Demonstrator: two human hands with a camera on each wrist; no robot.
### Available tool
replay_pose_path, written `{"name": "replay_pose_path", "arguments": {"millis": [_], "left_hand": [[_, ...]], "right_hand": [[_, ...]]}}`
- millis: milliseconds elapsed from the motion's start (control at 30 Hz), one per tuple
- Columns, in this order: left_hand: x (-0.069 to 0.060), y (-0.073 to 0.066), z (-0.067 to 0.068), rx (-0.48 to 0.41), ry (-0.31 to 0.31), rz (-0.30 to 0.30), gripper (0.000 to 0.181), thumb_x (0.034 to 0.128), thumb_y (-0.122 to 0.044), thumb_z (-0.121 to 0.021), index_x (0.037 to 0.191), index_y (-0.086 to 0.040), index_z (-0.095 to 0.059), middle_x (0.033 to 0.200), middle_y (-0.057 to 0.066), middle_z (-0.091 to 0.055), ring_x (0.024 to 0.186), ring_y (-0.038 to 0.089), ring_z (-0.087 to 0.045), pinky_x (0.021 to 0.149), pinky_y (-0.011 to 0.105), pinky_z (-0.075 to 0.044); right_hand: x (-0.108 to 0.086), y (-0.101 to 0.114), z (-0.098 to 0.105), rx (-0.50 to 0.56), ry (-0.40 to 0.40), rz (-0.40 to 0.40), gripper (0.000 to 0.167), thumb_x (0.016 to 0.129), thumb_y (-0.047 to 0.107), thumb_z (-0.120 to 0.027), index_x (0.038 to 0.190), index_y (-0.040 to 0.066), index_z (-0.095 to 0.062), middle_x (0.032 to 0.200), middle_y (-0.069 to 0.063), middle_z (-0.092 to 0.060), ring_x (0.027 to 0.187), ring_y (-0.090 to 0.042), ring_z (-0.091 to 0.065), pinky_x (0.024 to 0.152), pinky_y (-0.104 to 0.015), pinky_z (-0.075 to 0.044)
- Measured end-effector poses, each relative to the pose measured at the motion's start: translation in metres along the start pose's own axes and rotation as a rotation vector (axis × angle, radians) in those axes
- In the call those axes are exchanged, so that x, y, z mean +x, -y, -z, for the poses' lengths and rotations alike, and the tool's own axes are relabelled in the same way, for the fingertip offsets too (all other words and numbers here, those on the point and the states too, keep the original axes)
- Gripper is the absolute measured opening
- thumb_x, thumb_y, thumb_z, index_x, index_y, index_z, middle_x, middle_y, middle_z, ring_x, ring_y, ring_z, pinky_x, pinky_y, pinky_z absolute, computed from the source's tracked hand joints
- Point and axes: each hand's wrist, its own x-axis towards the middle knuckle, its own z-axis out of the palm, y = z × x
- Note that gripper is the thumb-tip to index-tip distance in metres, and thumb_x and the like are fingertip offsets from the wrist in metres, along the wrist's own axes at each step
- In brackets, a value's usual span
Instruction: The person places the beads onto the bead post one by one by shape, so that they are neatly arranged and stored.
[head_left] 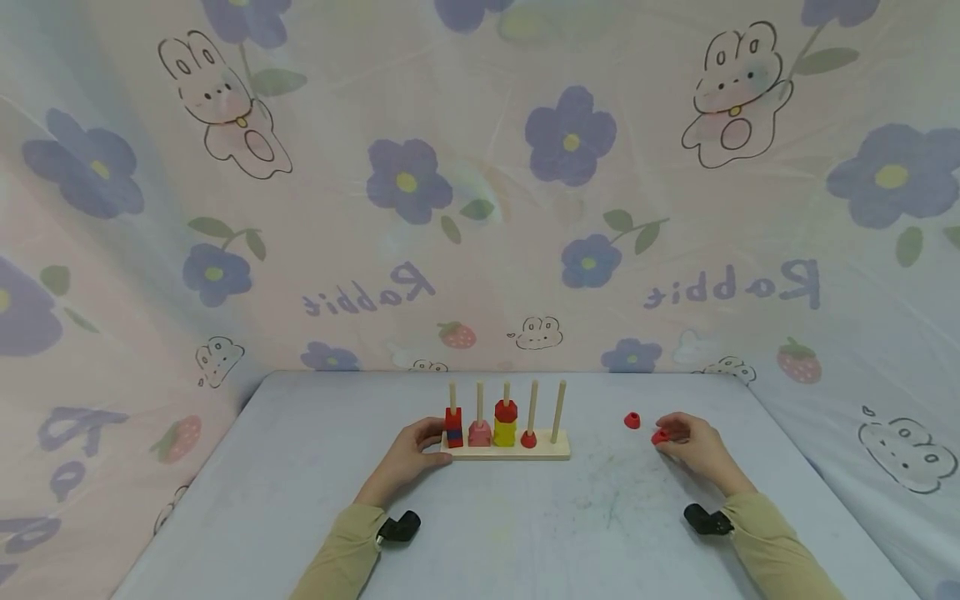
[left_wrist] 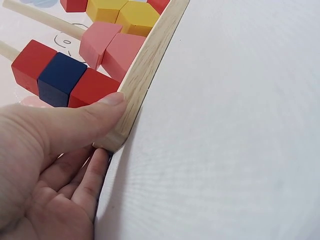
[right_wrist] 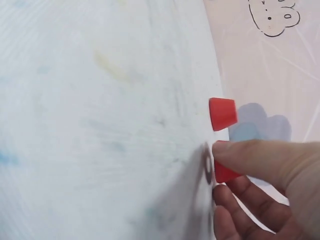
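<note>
My left hand [head_left: 412, 450] grips the left end of a wooden peg board [head_left: 510, 454], its thumb on the front edge. Five-peg rows aside, the leftmost peg bears red and blue blocks [left_wrist: 62, 77]; beside it sit pink blocks [head_left: 480, 434], then yellow blocks [head_left: 505, 432] topped with red. One red cone-shaped bead [head_left: 528, 439] is on the following peg, and the rightmost peg [head_left: 558, 412] is bare. Off to the right, my right hand [head_left: 697, 446] pinches a red tapered bead [right_wrist: 226, 170] between thumb and fingers, low by the table. A second red tapered bead [right_wrist: 223, 114] lies beside it.
The white table [head_left: 495, 533] carries faint smudges in front of the right hand. Behind it hangs a printed cloth [head_left: 487, 233] with rabbits and flowers. A black wrist device [head_left: 401, 527] is strapped at the left sleeve, another black device [head_left: 707, 520] at the right.
</note>
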Motion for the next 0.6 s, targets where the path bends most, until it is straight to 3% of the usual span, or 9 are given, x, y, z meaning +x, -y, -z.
{"name": "replay_pose_path", "arguments": {"millis": [300, 600], "left_hand": [[0.002, 0.003, 0.001, 0.010, 0.000, 0.004, 0.057, 0.0794, -0.001, -0.076, 0.131, 0.002, -0.050, 0.131, 0.020, -0.052, 0.118, 0.033, -0.053, 0.100, 0.038, -0.045], [0.002, 0.005, -0.001, 0.016, 0.000, 0.018, 0.058, 0.0794, -0.003, -0.076, 0.131, 0.000, -0.051, 0.132, 0.019, -0.052, 0.119, 0.032, -0.053, 0.100, 0.037, -0.045]], "right_hand": [[0.002, 0.029, 0.019, 0.056, -0.028, 0.077, 0.035, 0.084, 0.001, -0.071, 0.115, -0.006, -0.057, 0.107, -0.021, -0.062, 0.095, -0.037, -0.063, 0.075, -0.036, -0.058], [0.015, 0.082, 0.032, 0.115, -0.057, 0.228, 0.036, 0.086, 0.008, -0.072, 0.118, 0.002, -0.057, 0.109, -0.013, -0.062, 0.094, -0.024, -0.063, 0.076, -0.013, -0.052]]}}
